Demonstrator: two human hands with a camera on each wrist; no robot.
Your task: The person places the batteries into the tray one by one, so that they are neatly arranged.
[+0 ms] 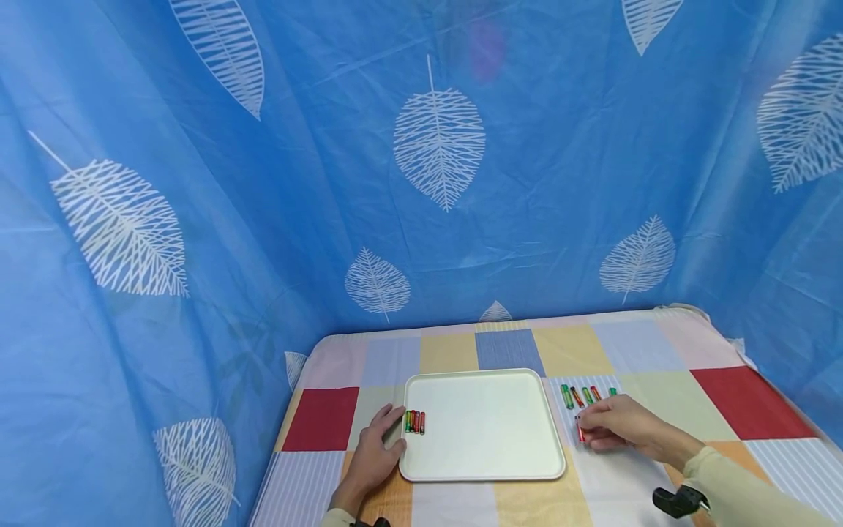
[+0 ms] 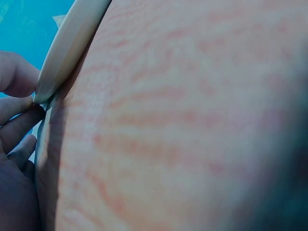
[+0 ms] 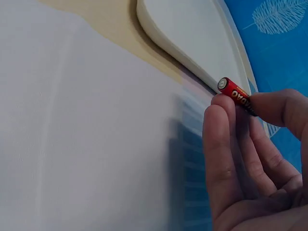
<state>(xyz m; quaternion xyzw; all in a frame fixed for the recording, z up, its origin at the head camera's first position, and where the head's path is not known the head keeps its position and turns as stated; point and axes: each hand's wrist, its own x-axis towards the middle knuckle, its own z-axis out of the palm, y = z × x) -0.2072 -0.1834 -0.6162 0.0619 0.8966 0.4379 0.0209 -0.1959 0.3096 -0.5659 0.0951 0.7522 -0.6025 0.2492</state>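
Note:
My right hand point(image 1: 619, 424) pinches a red battery point(image 3: 236, 91) between thumb and fingertips, just right of the tray, with one flat metal end showing in the right wrist view. My left hand point(image 1: 377, 452) rests at the left side of the white tray point(image 1: 484, 479), its fingers spread and touching the rim. Inside the tray, along its left edge, several green and red batteries point(image 1: 415, 422) stand side by side in a short row. Beyond my right hand, several more green and red batteries point(image 1: 586, 396) lie spaced apart on the cloth.
A patchwork tablecloth point(image 1: 388, 359) covers the table beneath the tray. Blue curtains point(image 1: 316, 183) with white leaf prints hang behind and at both sides. Each wrist wears a black device, the right one point(image 1: 678, 503) showing plainly.

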